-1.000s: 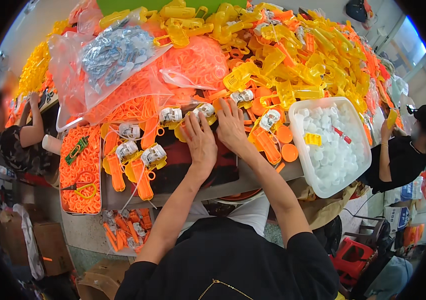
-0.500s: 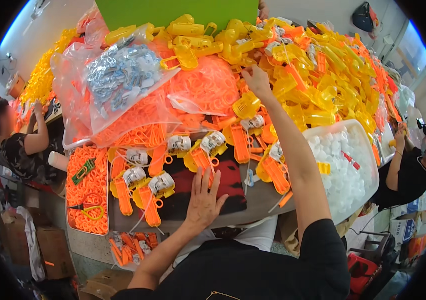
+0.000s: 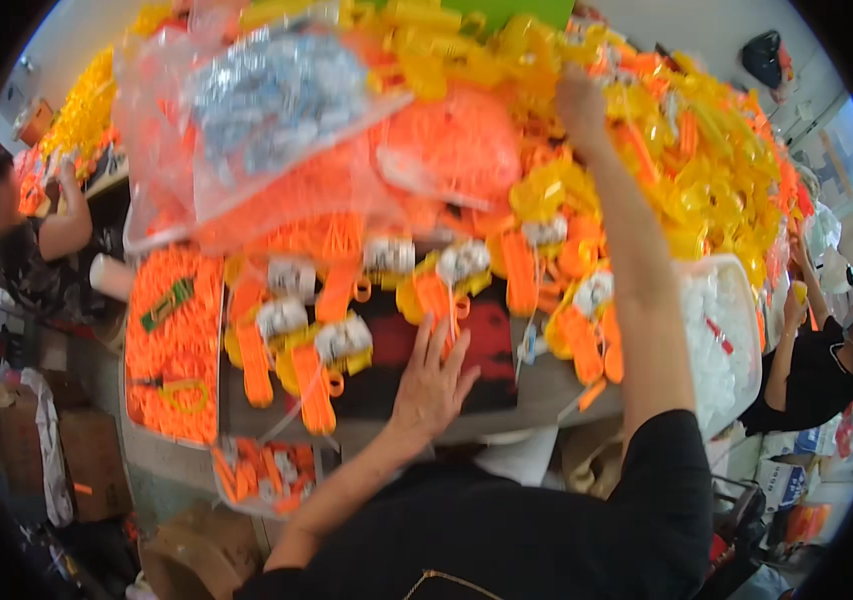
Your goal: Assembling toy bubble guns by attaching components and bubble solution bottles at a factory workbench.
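My left hand [image 3: 432, 390] lies palm down with its fingers apart, fingertips touching the orange handle of a half-built plastic piece [image 3: 436, 290]. That piece joins a yellow translucent shell, an orange handle and a whitish mechanism. My right hand [image 3: 580, 108] reaches far out into the heap of yellow plastic shells [image 3: 706, 190]; motion smears its fingers, and whether they hold anything is hidden. More such pieces lie in a loose row on the table, among them one to the left [image 3: 312, 375] and one near my right forearm [image 3: 576, 325].
At the left stands a tray of orange parts [image 3: 174, 345] with scissors [image 3: 184, 393] and a green tool [image 3: 167, 304] on top. A bin of white caps [image 3: 711, 370] stands right. Plastic bags of silvery-blue parts [image 3: 281, 100] and orange parts fill the back. Two people sit at either side.
The whole view has shifted, with the table sitting further right and higher. My right hand has reached a little farther out and right into the yellow heap. My left hand stays by the same piece.
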Demonstrator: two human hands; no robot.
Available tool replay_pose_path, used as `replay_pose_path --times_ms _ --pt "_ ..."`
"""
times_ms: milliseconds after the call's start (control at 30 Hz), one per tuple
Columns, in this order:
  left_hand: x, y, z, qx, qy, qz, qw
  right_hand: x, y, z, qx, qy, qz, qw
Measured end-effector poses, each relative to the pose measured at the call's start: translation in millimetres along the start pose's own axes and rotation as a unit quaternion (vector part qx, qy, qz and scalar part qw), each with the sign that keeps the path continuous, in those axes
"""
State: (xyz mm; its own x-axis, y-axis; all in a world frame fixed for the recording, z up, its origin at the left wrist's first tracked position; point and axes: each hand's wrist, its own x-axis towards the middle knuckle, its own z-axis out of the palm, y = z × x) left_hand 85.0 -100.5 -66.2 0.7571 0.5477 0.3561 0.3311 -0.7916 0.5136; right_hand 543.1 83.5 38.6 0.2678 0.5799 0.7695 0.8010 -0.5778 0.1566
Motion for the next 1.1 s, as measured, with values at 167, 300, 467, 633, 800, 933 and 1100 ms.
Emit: replay_pose_path --times_ms 167,300,467,633,800,933,1100 --pt "0 -15 -3 0.044 0.051 0.007 0.998 -12 56 -35 0.117 0.232 -0.02 0.966" --pt "8 -32 -2 0.062 0.091 0.046 0.993 -65 89 -109 0.354 0.032 0.086 0.931" --pt "9 -39 -16 0.068 0.069 0.083 0.992 -127 41 -250 0.581 -0.373 0.049 0.722" --pt "-16 -24 -19 0.023 0.059 0.101 0.993 -164 3 -274 0.543 -0.489 -0.126 0.671" --pt "-17 -19 -14 0.039 0.043 0.11 0.992 -173 -13 -274 0.557 -0.543 -0.153 0.61" --pt "26 -53 -19 0.108 0.078 0.164 0.977 -175 -56 -274 0.574 -0.496 -0.259 0.598" --pt "38 -63 -40 -0.096 0.079 0.098 0.987 -210 -134 -257 0.439 -0.453 -0.34 0.697"
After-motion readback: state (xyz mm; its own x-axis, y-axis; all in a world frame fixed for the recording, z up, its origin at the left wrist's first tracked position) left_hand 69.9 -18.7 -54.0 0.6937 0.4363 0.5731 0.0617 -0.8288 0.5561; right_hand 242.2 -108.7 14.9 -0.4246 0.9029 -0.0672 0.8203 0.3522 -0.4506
